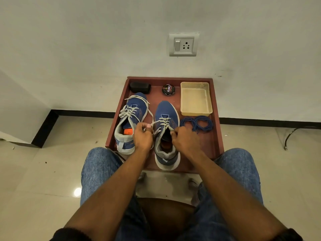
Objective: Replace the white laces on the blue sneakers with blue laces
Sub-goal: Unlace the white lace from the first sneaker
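Note:
Two blue sneakers stand side by side on a small reddish-brown table [217,136]. The left sneaker [132,117] has loose white laces trailing over its toe. On the right sneaker [166,115] a white lace [163,122] is threaded through the eyelets. My left hand [142,136] pinches a white lace end at the top left of the right sneaker. My right hand [185,140] pinches the lace at the top right eyelet, over the shoe's opening. Coiled blue laces [197,123] lie on the table just right of that sneaker.
At the table's far edge sit a black brush [140,87], a round shoe polish tin [168,89] and a shallow beige plastic tray [196,99]. A white wall with a socket [183,44] stands behind. My knees in jeans flank the table's near edge; tiled floor surrounds it.

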